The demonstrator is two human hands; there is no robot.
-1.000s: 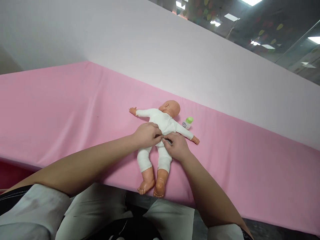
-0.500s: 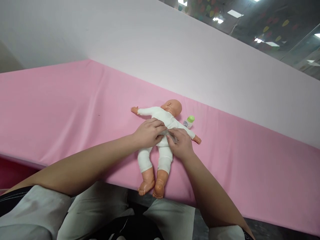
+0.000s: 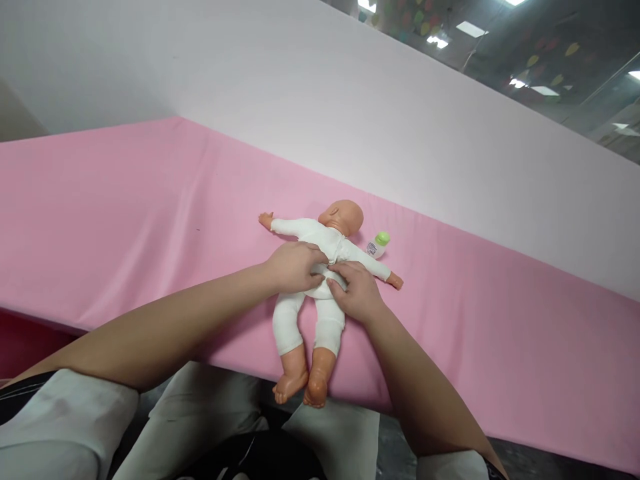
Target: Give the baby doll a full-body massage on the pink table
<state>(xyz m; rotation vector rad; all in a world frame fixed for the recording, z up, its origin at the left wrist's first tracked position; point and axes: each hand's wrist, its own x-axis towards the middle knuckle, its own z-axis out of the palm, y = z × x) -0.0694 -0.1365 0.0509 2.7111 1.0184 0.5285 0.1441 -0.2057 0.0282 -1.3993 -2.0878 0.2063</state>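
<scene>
Left hand [image 3: 293, 267] and right hand [image 3: 356, 291] meet at waist of doll [image 3: 320, 267], fingers pinching white suit [image 3: 327, 248]. Doll lies face down on pink sheet [image 3: 125, 213], feet past near edge. Small green-capped bottle [image 3: 377, 244] rests beside doll's head.

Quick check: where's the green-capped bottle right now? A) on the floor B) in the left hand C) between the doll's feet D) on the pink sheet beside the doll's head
D: the bottle lies on the pink sheet just right of the doll's head, while both the left hand and right hand rest on the doll's waist.
</scene>
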